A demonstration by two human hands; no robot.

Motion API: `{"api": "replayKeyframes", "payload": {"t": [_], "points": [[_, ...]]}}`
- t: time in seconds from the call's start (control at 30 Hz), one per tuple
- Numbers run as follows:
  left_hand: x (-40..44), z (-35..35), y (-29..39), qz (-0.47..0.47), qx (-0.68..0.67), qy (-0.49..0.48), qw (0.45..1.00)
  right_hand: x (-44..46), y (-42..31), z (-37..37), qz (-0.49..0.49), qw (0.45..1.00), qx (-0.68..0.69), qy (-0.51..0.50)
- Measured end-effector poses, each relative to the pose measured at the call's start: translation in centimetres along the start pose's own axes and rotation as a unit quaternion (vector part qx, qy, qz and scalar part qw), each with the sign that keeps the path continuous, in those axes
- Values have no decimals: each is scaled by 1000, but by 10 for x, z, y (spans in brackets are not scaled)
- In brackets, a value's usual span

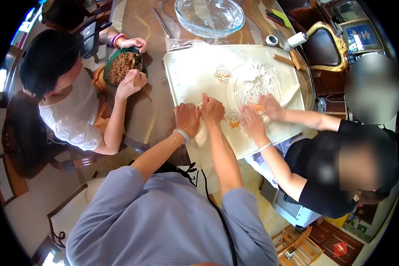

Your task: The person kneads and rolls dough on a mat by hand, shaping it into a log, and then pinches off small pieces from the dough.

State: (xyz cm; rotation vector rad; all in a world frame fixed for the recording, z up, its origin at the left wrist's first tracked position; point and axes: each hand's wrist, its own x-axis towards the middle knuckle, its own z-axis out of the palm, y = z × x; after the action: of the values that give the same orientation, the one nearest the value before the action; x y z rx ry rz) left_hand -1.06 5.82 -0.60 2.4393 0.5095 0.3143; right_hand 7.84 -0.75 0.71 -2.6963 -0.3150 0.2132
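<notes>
My left hand (188, 118) is closed in a loose fist at the left part of the printed baking mat (181, 62), with a pale bracelet on its wrist. Close beside it, my right hand (213, 110) is closed too, its thumb pointing away from me. Both press on a lump of pale dough (201, 136), which shows partly between and below my wrists; my hands cover the rest. White flour (258, 77) is heaped on the mat to the right, beyond my hands.
At right, a person in black moves blurred hands (259, 116) over the mat near the flour. At left, another person holds a green bowl (142, 63) of brown crumbly filling. A glass bowl (210, 20), a metal stick (161, 22) and a cleaver (283, 41) are around the mat.
</notes>
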Motion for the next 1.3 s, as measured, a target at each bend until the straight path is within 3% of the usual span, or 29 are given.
{"api": "replayKeyframes", "payload": {"t": [0.17,0.27,0.33,0.37,0.43,0.57,0.63,0.73,0.87,1.07,1.2,1.3], "points": [[-1,1,-4,3,-22,13,1000,-3,1,-1,-42,999,-21,11],[-12,9,-13,-20,-105,21,994,-23,4,-8,-179,978,39,100],[-20,34,-28,-79,-241,49,966,-40,13,-11,-274,943,84,168],[-24,41,-29,-108,-307,60,944,-54,11,-23,-295,935,125,152],[-37,25,-12,-55,-268,56,960,-79,6,-40,-330,923,149,133],[-49,-24,11,-25,-256,-78,963,-92,15,-40,-193,911,364,22],[-55,-22,10,-2,-237,-36,971,-106,6,-52,-79,882,462,-43],[-52,-20,8,28,-180,-20,983,-108,12,-31,-231,949,198,89],[-33,-20,8,69,-71,-14,995,-92,3,-10,-201,943,162,209],[5,15,-8,39,48,-52,997,-38,13,8,-227,959,52,161],[16,14,0,-8,103,-82,991,-28,5,-2,-150,979,90,102],[17,9,5,-61,62,-140,986,-20,11,-3,-148,985,79,49]]}}
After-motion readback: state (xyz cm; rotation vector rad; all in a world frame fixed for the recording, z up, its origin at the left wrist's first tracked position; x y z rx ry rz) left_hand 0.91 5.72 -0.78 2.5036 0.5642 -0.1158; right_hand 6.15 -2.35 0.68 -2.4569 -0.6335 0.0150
